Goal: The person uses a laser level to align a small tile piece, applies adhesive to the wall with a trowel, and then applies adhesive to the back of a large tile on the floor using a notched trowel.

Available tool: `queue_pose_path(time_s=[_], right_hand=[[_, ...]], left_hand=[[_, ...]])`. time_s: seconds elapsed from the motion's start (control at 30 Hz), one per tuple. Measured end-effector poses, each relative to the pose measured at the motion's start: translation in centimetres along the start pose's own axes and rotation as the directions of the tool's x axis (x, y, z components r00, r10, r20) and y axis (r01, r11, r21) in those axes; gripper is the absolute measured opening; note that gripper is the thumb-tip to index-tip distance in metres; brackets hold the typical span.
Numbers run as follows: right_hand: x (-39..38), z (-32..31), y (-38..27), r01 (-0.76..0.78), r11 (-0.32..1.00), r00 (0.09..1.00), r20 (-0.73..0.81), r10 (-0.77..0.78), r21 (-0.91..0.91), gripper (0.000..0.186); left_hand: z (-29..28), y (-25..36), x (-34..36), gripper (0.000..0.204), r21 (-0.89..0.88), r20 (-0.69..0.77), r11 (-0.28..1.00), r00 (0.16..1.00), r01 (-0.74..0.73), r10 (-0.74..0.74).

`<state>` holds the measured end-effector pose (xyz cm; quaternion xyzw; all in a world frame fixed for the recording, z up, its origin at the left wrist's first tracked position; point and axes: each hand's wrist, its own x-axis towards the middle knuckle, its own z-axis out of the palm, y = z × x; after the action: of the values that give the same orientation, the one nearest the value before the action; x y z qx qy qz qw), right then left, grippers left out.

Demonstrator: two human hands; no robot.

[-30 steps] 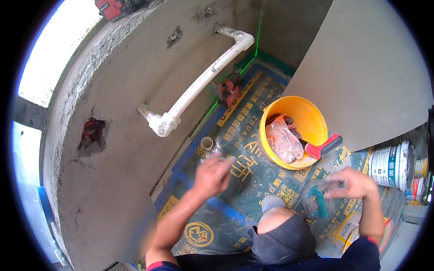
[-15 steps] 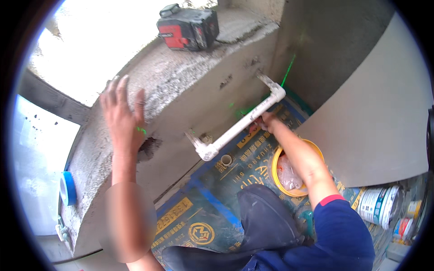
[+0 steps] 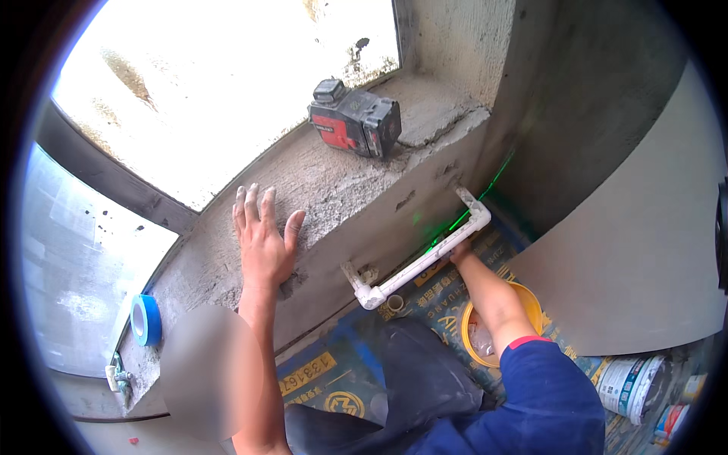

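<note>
My left hand (image 3: 265, 241) is on the rough concrete ledge (image 3: 326, 201), palm down with its fingers spread, holding nothing. My right hand (image 3: 457, 251) reaches low behind the white plastic pipe (image 3: 425, 264); the pipe hides most of its fingers, so what it holds, if anything, does not show. The pipe runs level in front of the low wall, with an elbow at each end leading back into the wall. Bright green laser light (image 3: 455, 225) falls along the wall and corner beside the right hand.
A boxy black-and-red device (image 3: 355, 121) sits on the ledge below the window. Blue tape (image 3: 145, 320) lies at the left. Under my right forearm is a yellow bucket (image 3: 532, 302) with a clear plastic bag inside. A white tub (image 3: 629, 385) lies beside the large curved grey panel (image 3: 629, 227).
The view has tilted up, showing more of the window. The green light is gone from my left wrist and shows brighter along the wall. My right hand stays behind the pipe.
</note>
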<state>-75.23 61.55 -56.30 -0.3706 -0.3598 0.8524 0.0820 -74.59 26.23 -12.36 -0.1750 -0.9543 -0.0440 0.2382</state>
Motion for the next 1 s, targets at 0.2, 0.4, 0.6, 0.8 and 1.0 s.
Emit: queue_pose_path(time_s=[0.2, 0.4, 0.6, 0.8, 1.0], right_hand=[[-7.5, -3.5, -9.1, -0.199, 0.87, 0.974, -0.19, 0.124, -0.451, 0.042], [-22.3, -0.4, -20.1, -0.168, 0.796, 0.982, -0.169, 0.084, -0.582, 0.027], [-29.9, -2.3, -30.1, 0.147, 0.683, 0.988, 0.133, -0.074, -0.715, 0.022], [-38.4, 8.7, -42.1, 0.401, 0.072, 0.899, 0.408, 0.162, -0.913, 0.03], [-40.6, 19.6, -47.7, 0.394, -0.383, 0.913, 0.309, 0.266, -0.835, 0.044]], left_hand=[[0.0, 0.3, 0.3, 0.065, -0.042, 0.044, 0.999, 0.999, 0.026, -0.024], [0.1, -0.7, 0.1, 0.063, -0.021, 0.066, 1.0, 0.998, 0.017, -0.016], [0.3, 0.4, 0.7, 0.068, -0.114, 0.056, 0.993, 0.998, 0.008, -0.001], [0.2, -0.4, 0.3, 0.067, -0.121, 0.003, 0.993, 1.0, 0.013, -0.013], [-0.4, -0.5, 0.0, 0.064, -0.19, -0.022, 0.981, 0.999, 0.031, -0.035]])
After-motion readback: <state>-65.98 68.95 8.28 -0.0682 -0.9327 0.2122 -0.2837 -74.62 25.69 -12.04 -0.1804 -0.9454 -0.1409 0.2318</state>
